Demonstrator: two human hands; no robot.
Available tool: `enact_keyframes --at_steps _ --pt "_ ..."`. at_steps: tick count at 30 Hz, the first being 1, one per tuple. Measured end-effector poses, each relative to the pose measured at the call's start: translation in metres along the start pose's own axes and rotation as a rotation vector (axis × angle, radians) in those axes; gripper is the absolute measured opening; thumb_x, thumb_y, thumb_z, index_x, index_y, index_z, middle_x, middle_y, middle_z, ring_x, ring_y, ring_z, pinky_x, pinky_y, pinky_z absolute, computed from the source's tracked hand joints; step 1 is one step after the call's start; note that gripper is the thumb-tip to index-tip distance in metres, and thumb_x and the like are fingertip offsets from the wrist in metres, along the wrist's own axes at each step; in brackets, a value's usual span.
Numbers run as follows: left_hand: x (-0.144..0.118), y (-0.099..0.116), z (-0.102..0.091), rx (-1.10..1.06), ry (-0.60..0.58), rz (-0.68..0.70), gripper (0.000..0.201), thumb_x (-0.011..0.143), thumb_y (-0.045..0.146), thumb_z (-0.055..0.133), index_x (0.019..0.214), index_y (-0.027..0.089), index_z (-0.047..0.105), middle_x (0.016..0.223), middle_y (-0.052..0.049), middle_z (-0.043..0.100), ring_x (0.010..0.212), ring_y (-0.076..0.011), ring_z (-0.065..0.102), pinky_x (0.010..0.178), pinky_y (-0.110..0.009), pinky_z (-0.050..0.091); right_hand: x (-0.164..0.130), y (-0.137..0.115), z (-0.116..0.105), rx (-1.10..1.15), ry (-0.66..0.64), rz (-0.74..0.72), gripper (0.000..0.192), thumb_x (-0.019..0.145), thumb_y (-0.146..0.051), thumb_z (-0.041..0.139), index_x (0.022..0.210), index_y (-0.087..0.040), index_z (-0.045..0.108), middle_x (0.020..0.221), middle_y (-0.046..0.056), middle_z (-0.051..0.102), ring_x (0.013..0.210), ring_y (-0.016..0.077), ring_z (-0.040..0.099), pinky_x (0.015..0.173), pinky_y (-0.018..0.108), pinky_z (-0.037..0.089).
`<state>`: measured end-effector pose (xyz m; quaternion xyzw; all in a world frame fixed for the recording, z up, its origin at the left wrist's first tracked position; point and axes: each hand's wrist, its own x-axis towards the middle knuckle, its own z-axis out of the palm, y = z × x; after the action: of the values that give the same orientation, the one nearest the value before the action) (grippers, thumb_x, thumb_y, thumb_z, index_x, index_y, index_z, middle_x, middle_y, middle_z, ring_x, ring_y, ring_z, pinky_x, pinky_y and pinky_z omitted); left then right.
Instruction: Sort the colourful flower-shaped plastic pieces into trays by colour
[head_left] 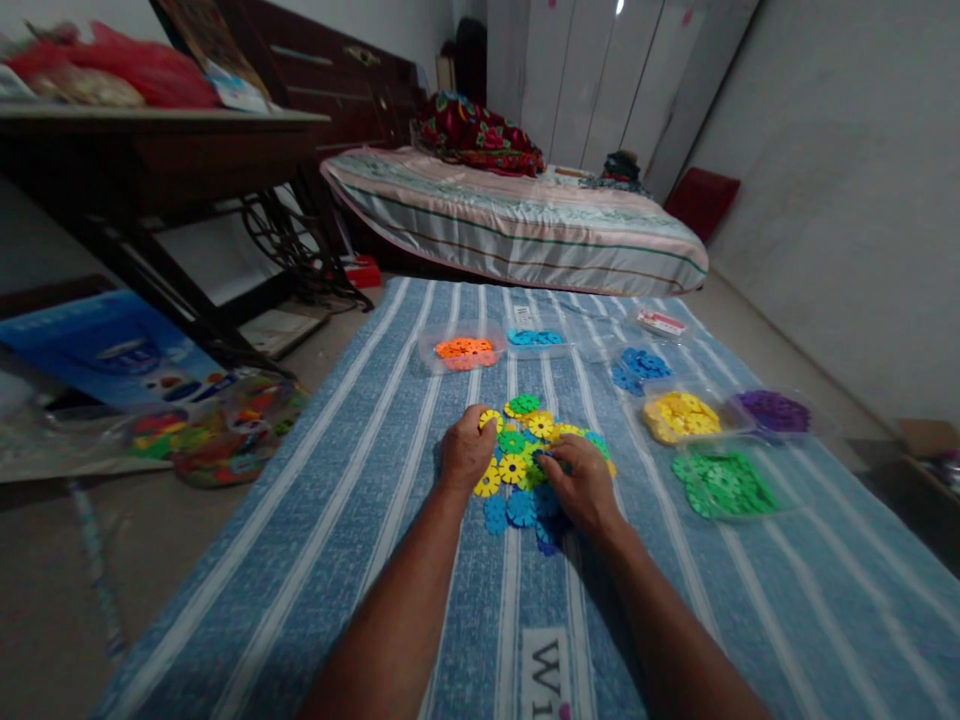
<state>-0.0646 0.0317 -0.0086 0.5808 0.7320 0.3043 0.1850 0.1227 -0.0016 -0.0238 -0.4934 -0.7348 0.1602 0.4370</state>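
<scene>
Mixed heap of flat, notched plastic snowflake discs [525,450], yellow, green and blue, lies mid-way on the striped blue woven mat [360,480]; left hand [465,452] curled at its left edge pinching a yellow disc [490,419], right hand [581,487] resting on the heap's right side, fingers bent onto a blue piece, grip itself unclear. Around it, clear shallow plastic trays hold sorted discs: orange [465,349], light blue [535,338], yellow [681,416], purple [772,410], green [724,484], plus a loose dark blue pile [639,366]. Beyond the mat a quilted striped mattress [517,225]; left, a glossy blue box [112,350].
</scene>
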Motion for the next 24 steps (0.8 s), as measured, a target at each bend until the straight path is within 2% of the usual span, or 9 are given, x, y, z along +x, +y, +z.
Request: enact_keyframes --at_steps 6,9,13,15,17,18,20,24 --pt "0.003 -0.002 -0.002 -0.003 0.007 0.033 0.031 0.09 0.031 0.049 0.115 0.022 0.064 0.097 -0.005 0.075 0.089 -0.0191 0.069 0.078 -0.025 0.047 0.004 -0.005 -0.005 -0.06 -0.036 0.01 0.02 0.087 -0.027 0.056 0.072 -0.022 0.067 0.077 0.006 0.067 0.078 0.0215 0.063 0.075 0.037 0.048" --pt "0.005 -0.003 -0.003 0.002 0.004 0.03 0.031 0.09 0.032 0.049 0.114 0.022 0.064 0.098 -0.006 0.075 0.089 -0.02 0.069 0.077 -0.025 0.047 0.023 0.001 -0.017 -0.108 -0.031 -0.009 0.02 0.087 -0.027 0.056 0.071 -0.023 0.067 0.076 0.005 0.067 0.075 0.02 0.062 0.072 0.033 0.047" --pt "0.006 -0.005 -0.003 0.003 0.008 0.043 0.029 0.089 0.032 0.049 0.112 0.025 0.065 0.098 -0.005 0.075 0.088 -0.0194 0.069 0.076 -0.025 0.047 0.077 0.023 -0.062 -0.263 0.193 0.014 0.018 0.085 -0.031 0.057 0.073 -0.023 0.067 0.076 0.006 0.066 0.077 0.022 0.061 0.075 0.034 0.047" --pt "0.006 -0.006 -0.003 -0.001 0.009 0.052 0.028 0.089 0.032 0.049 0.111 0.026 0.065 0.096 -0.003 0.075 0.087 -0.0188 0.069 0.075 -0.024 0.047 0.102 0.034 -0.085 -0.376 0.355 0.061 0.017 0.085 -0.029 0.054 0.081 -0.021 0.069 0.082 0.009 0.067 0.085 0.0251 0.06 0.081 0.038 0.046" --pt "0.007 -0.007 -0.003 -0.003 0.012 0.058 0.028 0.088 0.033 0.05 0.11 0.027 0.066 0.094 -0.002 0.075 0.086 -0.0185 0.069 0.074 -0.023 0.047 0.113 0.04 -0.097 -0.436 0.444 0.088 0.019 0.083 -0.029 0.055 0.092 -0.02 0.07 0.089 0.011 0.067 0.091 0.0271 0.059 0.086 0.041 0.045" --pt "0.007 -0.007 -0.002 -0.006 0.015 0.062 0.028 0.088 0.033 0.05 0.11 0.027 0.067 0.093 -0.002 0.076 0.086 -0.0184 0.069 0.074 -0.023 0.048 0.112 0.041 -0.096 -0.438 0.446 0.081 0.02 0.084 -0.029 0.055 0.095 -0.02 0.069 0.09 0.011 0.068 0.092 0.0275 0.059 0.086 0.042 0.045" --pt "0.007 -0.007 -0.002 -0.021 0.019 0.067 0.029 0.087 0.033 0.051 0.109 0.026 0.068 0.093 -0.002 0.076 0.085 -0.0185 0.069 0.074 -0.023 0.048 0.098 0.038 -0.083 -0.398 0.369 0.031 0.019 0.085 -0.03 0.054 0.094 -0.021 0.069 0.09 0.01 0.068 0.091 0.0268 0.06 0.085 0.041 0.046" --pt "0.007 -0.008 -0.002 -0.098 0.013 0.064 0.029 0.085 0.033 0.053 0.107 0.025 0.069 0.094 -0.002 0.076 0.083 -0.0179 0.069 0.074 -0.024 0.049 0.047 0.024 -0.032 -0.27 0.115 -0.071 0.015 0.087 -0.027 0.053 0.085 -0.022 0.068 0.087 0.008 0.069 0.085 0.024 0.061 0.079 0.036 0.047"
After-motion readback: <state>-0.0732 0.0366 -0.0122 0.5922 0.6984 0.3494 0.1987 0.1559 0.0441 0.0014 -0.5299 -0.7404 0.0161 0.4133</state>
